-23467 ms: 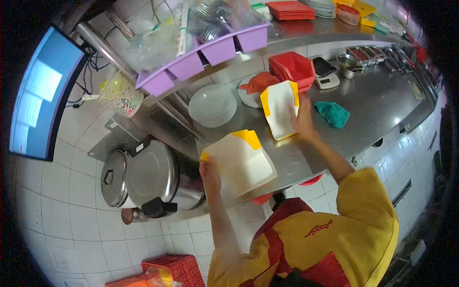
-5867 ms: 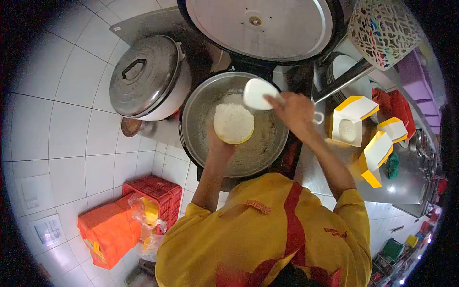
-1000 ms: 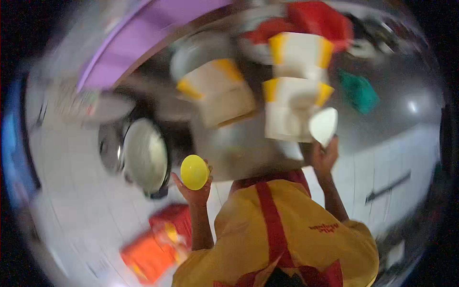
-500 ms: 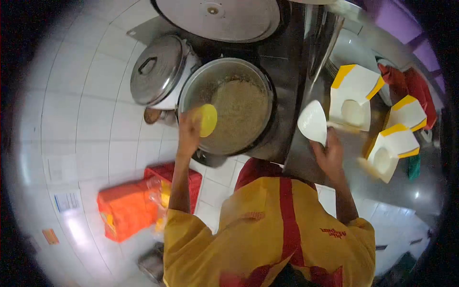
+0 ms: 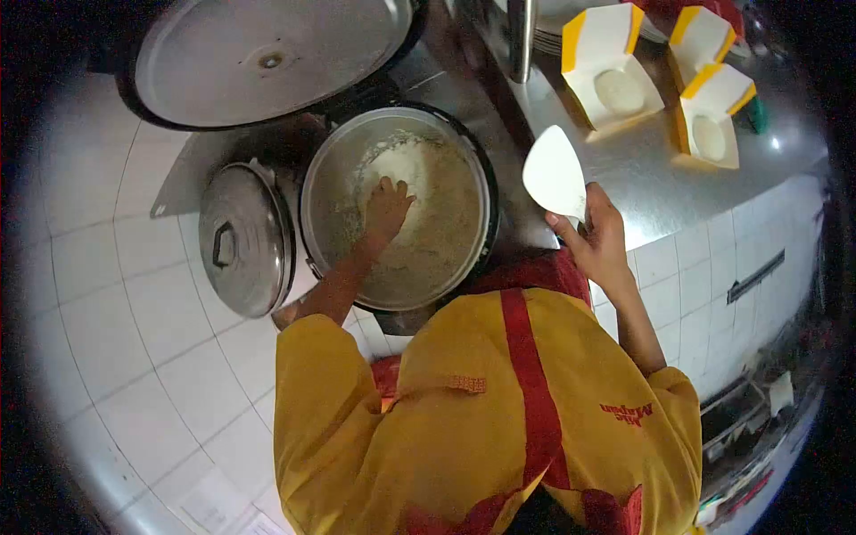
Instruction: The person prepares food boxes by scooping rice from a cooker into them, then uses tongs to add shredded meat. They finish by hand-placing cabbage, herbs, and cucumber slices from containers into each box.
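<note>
My left hand [image 5: 390, 210] is inside a large round pot [image 5: 323, 254], on the pale rice [image 5: 437, 214]. Its fingers are bent, and whatever lies under them is hidden; no yellow cup shows. Bright white rice is exposed just beyond the fingertips. To the right of the pot, my right hand [image 5: 599, 239] grips the short handle of a white rice paddle [image 5: 555, 174], its broad blade pointing up and away from me. That paddle is held in the air by the edge of the steel counter [image 5: 655, 192].
Three white-and-yellow cartons [image 5: 606, 40] stand on the counter, the two nearest holding rice mounds. A lidded pot [image 5: 245, 241] sits left of the rice pot. A large raised lid [image 5: 272, 27] is behind. A metal post [image 5: 522, 40] rises beside the cartons.
My left hand has moved from the pot's left rim onto the rice, and the yellow cup it held is out of sight. My right hand still holds the paddle. The view has shifted.
</note>
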`<state>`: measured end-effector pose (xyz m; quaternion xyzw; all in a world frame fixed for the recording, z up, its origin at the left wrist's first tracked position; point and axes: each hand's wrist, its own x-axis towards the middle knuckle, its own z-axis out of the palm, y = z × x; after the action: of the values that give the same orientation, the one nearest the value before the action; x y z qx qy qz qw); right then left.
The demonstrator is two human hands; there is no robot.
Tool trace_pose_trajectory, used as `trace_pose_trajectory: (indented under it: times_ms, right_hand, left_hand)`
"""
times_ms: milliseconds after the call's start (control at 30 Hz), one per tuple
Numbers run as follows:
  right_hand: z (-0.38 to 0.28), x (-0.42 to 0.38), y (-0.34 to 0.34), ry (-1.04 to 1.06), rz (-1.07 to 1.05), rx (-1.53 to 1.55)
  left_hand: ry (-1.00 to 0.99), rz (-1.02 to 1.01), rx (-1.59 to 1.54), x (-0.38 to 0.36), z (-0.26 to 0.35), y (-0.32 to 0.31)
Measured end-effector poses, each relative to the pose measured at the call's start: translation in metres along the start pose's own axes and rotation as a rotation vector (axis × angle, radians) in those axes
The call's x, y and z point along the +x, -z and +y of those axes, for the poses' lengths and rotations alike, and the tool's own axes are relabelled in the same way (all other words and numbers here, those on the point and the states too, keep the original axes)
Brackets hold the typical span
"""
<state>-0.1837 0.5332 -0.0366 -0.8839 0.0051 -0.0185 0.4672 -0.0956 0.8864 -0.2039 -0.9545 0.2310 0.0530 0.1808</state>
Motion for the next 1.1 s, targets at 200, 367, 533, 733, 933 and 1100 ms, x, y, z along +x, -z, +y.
trace_pose_trajectory:
  times_ms: [200, 367, 533, 733, 933, 1100]
  right_hand:
    - [0.016, -0.015, -0.006, -0.110, 0.143, 0.069]
    - [0.026, -0.004, -0.009, -0.079, 0.171, 0.063]
    - [0.020, 0.002, -0.021, -0.150, 0.044, 0.039]
    - [0.012, -0.001, -0.017, -0.098, 0.114, 0.054]
    - [0.029, -0.023, -0.018, -0.214, 0.158, 0.049]
    - [0.033, -0.031, -0.022, -0.245, 0.196, 0.104]
  left_hand:
    - [-0.003, 0.013, -0.024, 0.017, -0.026, -0.029]
    - [-0.028, -0.239, -0.090, 0.020, -0.032, -0.017]
    - [-0.163, -0.296, -0.225, 0.004, -0.049, -0.039]
    - [-0.256, -0.463, -0.370, -0.010, -0.040, -0.044]
    - [-0.628, -0.403, -0.264, -0.022, -0.029, -0.033]
    - [-0.584, -0.536, -0.223, -0.027, 0.000, -0.021]
